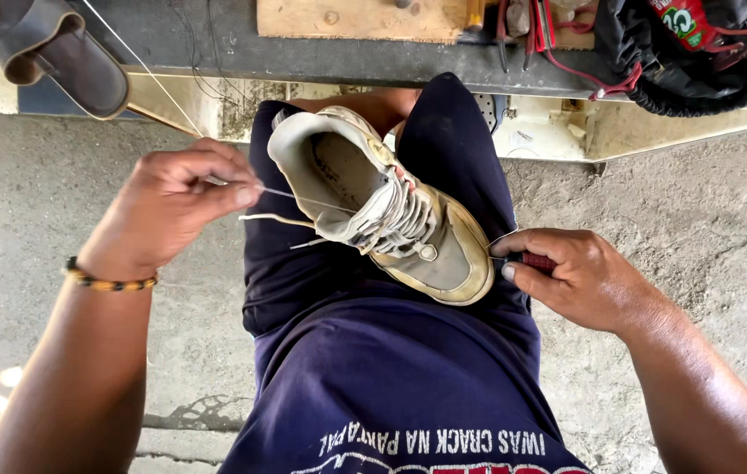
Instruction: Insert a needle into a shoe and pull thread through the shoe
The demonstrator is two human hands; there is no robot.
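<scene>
Concrete floor [39, 219] — left hand [176, 197] pinches thread [290, 195]; right hand [571, 276] grips red-handled tool [538, 262] at sneaker [391, 219].

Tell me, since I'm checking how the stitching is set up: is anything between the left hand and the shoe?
Only thread. The left hand is off to the side of the shoe, pinching a thin thread that runs across the open gap to the shoe's heel opening. The right hand grips a red-handled tool at the toe.

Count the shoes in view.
2: a worn white sneaker on the person's lap between left hand and right hand; a dark sandal top left. Others may be out of frame.
</scene>
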